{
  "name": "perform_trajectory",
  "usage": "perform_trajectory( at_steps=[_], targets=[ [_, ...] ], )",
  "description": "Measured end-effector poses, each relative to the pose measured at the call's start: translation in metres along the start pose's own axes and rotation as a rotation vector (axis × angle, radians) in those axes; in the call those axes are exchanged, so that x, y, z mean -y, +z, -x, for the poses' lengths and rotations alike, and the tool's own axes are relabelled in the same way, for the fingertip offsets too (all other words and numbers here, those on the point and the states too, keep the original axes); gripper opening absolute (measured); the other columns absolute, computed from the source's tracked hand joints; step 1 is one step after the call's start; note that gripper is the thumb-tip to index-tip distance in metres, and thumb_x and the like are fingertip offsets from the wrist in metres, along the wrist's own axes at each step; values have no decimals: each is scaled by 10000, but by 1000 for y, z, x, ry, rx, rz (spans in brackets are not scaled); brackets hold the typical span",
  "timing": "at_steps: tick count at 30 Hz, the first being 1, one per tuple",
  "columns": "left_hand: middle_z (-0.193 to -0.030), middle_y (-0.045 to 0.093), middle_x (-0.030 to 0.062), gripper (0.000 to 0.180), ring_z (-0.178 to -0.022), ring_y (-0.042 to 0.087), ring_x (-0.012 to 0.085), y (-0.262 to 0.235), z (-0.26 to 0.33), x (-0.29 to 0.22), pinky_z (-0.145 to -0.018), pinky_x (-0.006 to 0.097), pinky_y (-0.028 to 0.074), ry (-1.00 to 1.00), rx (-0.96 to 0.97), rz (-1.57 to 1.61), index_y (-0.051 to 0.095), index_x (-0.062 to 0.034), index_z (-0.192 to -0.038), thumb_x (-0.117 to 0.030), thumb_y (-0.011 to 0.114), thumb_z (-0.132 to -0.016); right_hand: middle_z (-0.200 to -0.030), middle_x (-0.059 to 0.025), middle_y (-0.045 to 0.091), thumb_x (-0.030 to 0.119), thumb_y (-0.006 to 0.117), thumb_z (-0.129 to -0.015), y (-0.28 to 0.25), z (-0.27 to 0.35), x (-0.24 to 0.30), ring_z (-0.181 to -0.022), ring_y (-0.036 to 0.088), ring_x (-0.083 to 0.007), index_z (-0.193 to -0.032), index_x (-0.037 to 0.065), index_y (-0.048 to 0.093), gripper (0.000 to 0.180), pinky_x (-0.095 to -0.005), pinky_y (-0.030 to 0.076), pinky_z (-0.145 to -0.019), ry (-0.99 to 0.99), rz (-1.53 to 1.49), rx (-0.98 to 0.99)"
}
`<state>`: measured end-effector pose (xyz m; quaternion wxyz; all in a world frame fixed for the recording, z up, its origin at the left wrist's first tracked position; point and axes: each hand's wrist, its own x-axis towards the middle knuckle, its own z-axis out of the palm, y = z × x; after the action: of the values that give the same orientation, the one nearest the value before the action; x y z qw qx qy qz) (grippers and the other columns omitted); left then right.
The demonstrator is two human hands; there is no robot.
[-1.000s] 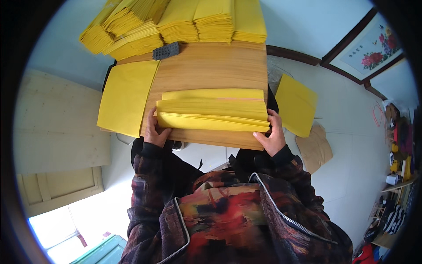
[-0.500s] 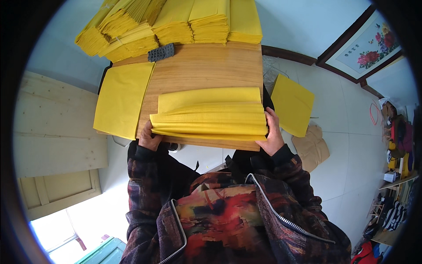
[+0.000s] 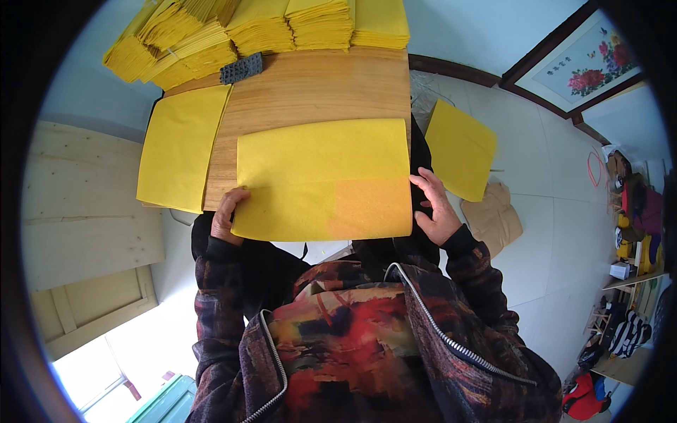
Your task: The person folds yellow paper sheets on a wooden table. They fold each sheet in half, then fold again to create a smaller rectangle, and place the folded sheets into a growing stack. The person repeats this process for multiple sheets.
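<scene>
A broad yellow sheet (image 3: 310, 155), apparently the top of a stack, lies across the front of the wooden table, its near edge curving past the table's edge toward me. Its lower right part looks more orange. My left hand (image 3: 227, 217) is at the left edge with fingers curled over it; the thumb is hidden. At the right edge, my right hand (image 3: 438, 211) has its fingers apart, the fingertips touching or very near the sheet. How many layers lie beneath cannot be seen.
Tall yellow stacks (image 3: 321, 28) line the table's back, with a dark textured block (image 3: 241, 68) before them. Another yellow pile (image 3: 180, 148) lies left on the wooden table (image 3: 317, 88). Right of it are a yellow pile (image 3: 460, 149) and brown paper (image 3: 493, 218).
The bunched, fanned yellow layers now lie smooth under one broad surface reaching nearer to me. My right fingers have spread apart at the edge. The view has shifted slightly.
</scene>
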<state>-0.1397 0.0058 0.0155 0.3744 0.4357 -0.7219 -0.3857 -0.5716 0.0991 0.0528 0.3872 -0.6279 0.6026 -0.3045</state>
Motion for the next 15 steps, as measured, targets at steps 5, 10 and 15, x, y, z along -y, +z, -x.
perform_trajectory(
  at_steps=[5, 10, 15],
  targets=[
    [-1122, 545, 113, 326, -1083, 534, 254, 4, -1, -16, -910, 318, 457, 113, 25, -353, 624, -39, -1026, 30, 629, -707, -1406, -154, 320, -119, 473, -723, 1, -7, -5, -1247, 402, -354, -1293, 100, 455, 611, -385, 409, -985, -135, 182, -93],
    [-1064, 576, 140, 363, -1005, 578, 317, 6, -1, -22, -862, 361, 483, 208, -31, -543, 644, -54, -1013, -61, 689, -653, -1338, -156, 422, -65, 537, -750, 7, -17, -4, -1200, 445, -345, -1181, 76, 553, 455, -393, 404, -978, -315, 505, -172],
    [-1037, 619, 128, 314, -1044, 584, 335, -3, 2, -20, -877, 394, 479, 241, -35, -498, 667, -65, -973, -77, 698, -661, -1372, -132, 397, 16, 623, -741, 5, -19, 3, -1237, 401, -348, -1194, 83, 543, 465, -415, 378, -996, -312, 500, -126]
  ],
)
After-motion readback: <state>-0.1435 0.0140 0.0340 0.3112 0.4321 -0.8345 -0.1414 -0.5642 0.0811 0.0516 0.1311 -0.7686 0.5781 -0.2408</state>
